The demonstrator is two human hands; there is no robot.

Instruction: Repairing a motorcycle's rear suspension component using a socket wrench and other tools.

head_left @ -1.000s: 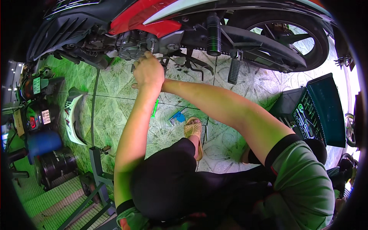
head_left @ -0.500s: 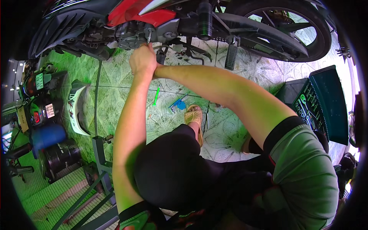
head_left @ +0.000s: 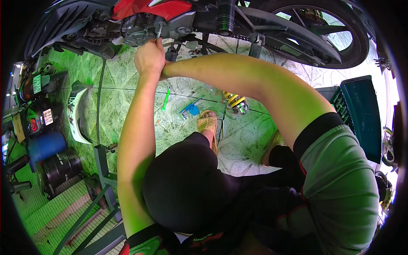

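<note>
At the engine (head_left: 138,30) of a red and black motorcycle (head_left: 151,9), my left hand (head_left: 149,57) is closed round a metal rod-shaped tool (head_left: 160,30). The tool's bright shaft runs up from my fist to the engine's side. Its lower end is out of sight inside the grip. My right hand (head_left: 165,70) comes in from the right, behind my left wrist. Only a small part of it shows and its fingers are hidden, so I cannot see what it holds.
Lying on the tiled floor are a green wrench (head_left: 166,99), a blue tool (head_left: 192,109) and a yellow-coiled shock absorber (head_left: 235,102). A white curved panel (head_left: 76,117) and metal frame (head_left: 102,163) are on the left; a dark green toolbox (head_left: 361,119) stands open on the right.
The view has shifted, uncovering the shock absorber beneath my right arm and covering the toolbox's tools. Both hands stay together at the engine, my left still gripping the tool.
</note>
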